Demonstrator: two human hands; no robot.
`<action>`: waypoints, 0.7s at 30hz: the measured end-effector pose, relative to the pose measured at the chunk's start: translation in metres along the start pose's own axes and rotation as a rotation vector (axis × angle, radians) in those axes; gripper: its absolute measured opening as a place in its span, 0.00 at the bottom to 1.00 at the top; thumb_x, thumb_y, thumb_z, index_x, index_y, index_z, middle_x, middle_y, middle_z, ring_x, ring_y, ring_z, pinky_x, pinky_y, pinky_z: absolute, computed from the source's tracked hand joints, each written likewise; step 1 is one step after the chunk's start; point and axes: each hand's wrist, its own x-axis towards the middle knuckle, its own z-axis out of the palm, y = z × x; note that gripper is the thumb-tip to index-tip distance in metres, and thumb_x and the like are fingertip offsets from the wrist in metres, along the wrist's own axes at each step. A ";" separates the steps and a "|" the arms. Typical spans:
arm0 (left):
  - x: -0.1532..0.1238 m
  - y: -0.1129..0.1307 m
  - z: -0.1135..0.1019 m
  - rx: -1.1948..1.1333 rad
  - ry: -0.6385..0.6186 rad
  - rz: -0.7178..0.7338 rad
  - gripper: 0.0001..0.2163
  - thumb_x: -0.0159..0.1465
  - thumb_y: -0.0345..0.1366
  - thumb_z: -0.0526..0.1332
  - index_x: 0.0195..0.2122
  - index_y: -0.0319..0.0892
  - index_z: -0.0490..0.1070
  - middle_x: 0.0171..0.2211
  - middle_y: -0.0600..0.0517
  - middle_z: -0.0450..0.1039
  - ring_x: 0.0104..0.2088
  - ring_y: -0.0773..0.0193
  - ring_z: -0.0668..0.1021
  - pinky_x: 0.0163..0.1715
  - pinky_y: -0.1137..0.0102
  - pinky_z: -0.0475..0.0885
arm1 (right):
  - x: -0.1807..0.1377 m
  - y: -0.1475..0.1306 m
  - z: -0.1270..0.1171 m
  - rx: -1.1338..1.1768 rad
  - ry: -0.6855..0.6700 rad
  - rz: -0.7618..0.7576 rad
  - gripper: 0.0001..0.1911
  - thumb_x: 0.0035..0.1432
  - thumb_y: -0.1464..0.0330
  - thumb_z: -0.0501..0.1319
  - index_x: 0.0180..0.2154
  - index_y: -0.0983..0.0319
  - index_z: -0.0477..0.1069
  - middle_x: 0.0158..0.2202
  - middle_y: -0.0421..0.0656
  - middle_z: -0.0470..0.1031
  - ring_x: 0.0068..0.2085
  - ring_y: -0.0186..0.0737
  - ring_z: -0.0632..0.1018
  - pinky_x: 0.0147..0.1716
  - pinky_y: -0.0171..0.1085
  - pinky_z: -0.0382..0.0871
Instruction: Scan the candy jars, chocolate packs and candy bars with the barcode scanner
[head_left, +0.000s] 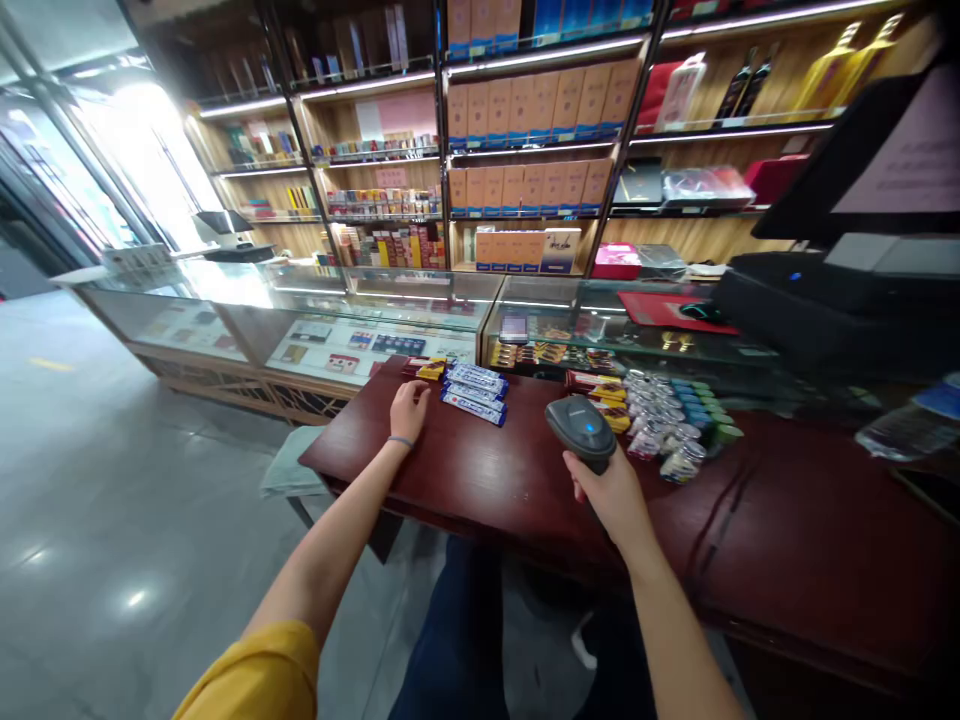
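My right hand [611, 490] is closed round the handle of a dark grey barcode scanner [579, 428] with a blue light, held above the dark red wooden counter [495, 480]. My left hand [407, 408] rests on the counter with its fingers curled, nothing visibly in them. Just right of it lie several blue and white snack packs [474, 390] and a yellow pack [431, 369]. Beyond the scanner sit red and yellow bars [600, 388], silver wrapped packets [660, 420] and small green and blue items [705, 405].
Glass display cases [360, 320] stand behind the counter, and lit wooden shelves [525, 130] of boxes and bottles fill the back wall. A black till screen and printer [832, 270] stand at the right. Grey tiled floor [112, 480] opens to the left. A stool [292, 470] stands below the counter's left end.
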 end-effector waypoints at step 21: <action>0.075 -0.078 0.042 0.597 -0.477 0.122 0.26 0.67 0.29 0.51 0.66 0.46 0.64 0.67 0.40 0.59 0.69 0.43 0.58 0.66 0.46 0.52 | 0.017 0.011 0.022 -0.035 0.003 0.055 0.29 0.52 0.53 0.64 0.53 0.60 0.67 0.19 0.33 0.71 0.15 0.36 0.70 0.18 0.34 0.65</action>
